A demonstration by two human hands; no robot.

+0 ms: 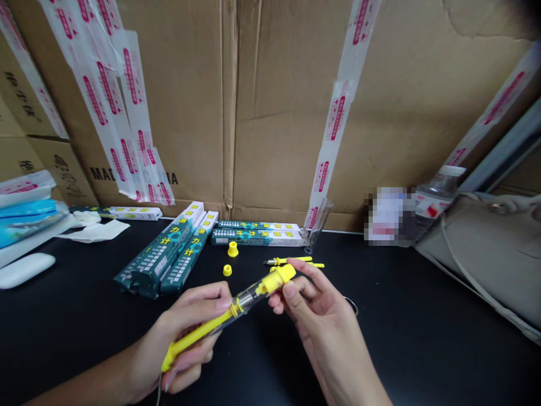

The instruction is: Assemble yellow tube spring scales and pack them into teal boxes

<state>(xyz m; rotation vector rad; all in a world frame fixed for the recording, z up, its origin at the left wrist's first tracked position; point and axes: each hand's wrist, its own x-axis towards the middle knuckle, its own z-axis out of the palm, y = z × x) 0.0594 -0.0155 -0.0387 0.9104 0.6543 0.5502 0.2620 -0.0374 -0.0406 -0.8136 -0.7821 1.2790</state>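
My left hand [186, 332] is closed round a clear plastic tube with yellow fittings [236, 307], held slanting up to the right above the black table. My right hand [310, 307] pinches the yellow cap end of that tube [281, 276] between thumb and fingers. Just behind the hands lie two small yellow caps [232, 249] [227, 270] and a thin yellow rod with a metal tip [291, 261] on the table.
Several long green-and-white boxes [169, 254] [257, 234] lie at the back of the black table [401, 316]. An empty clear tube [316, 225] leans on the taped cardboard wall [270, 113]. A water bottle [437, 197] stands right; white packets [25, 225] lie left.
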